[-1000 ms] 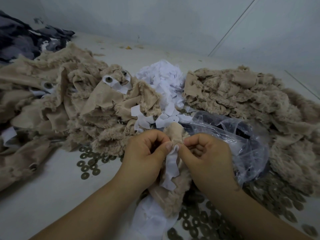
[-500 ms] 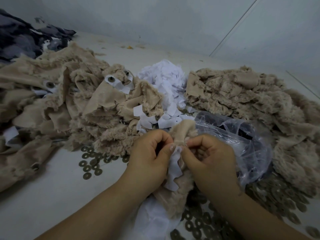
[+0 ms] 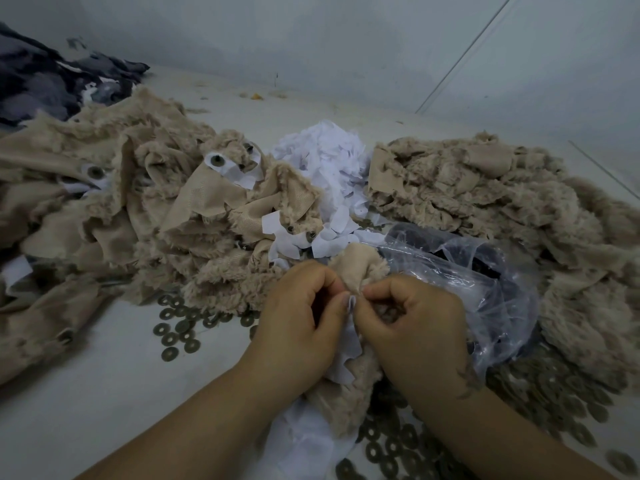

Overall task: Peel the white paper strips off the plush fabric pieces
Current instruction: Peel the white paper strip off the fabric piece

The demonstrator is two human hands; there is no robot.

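A beige plush fabric piece (image 3: 353, 400) hangs between my hands at the bottom centre, its top end (image 3: 356, 268) sticking up above my fingers. A white paper strip (image 3: 348, 355) runs down its middle. My left hand (image 3: 304, 323) pinches the strip's upper end with thumb and curled fingers. My right hand (image 3: 412, 323) pinches the fabric right beside it, fingertips nearly touching the left thumb. The lower part of the strip hangs loose over the plush.
A heap of plush pieces with paper and metal eyes (image 3: 145, 209) lies left. Another plush heap (image 3: 485, 202) lies right. Loose white paper scraps (image 3: 329, 161) pile up behind. A clear plastic bag (image 3: 478, 289) sits right of my hands. Metal washers (image 3: 180, 327) cover the table.
The fabric's top end has risen a little above my fingers and folded over. Both hands keep their pinch and have shifted slightly right.
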